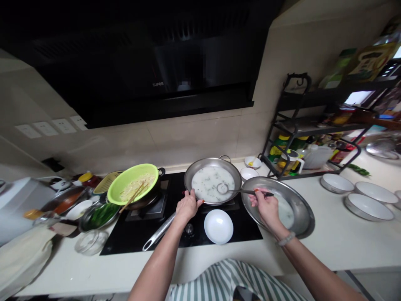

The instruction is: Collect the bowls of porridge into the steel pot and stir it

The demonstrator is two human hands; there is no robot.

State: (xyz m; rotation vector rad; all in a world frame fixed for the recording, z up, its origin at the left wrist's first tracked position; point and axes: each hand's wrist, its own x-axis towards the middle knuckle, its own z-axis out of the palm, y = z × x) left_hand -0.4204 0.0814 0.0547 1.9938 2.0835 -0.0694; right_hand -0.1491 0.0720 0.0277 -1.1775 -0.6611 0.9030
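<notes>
On the black stove [247, 232]: the wok [189, 177], holding milky liquid [208, 177] with green bits.
Left hand [187, 205]: at the wok's near rim, by its handle; whether I grip, I cannot tell.
Right hand [265, 205]: I've closed it around the ladle [223, 188], over the steel basin [304, 211].
Ladle bowl: in the wok's liquid.
White bowl [218, 226]: nearer me than the wok.

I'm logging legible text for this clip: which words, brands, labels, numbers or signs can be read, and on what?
"SUPOR": pale letters on the black range hood.
Too blurred to read: the label on the large yellow bottle and the one on the green bottle beside it, high on the black metal rack.
Also too small or blurred: labels on the green-and-yellow containers lower down.
No number can be read.
</notes>
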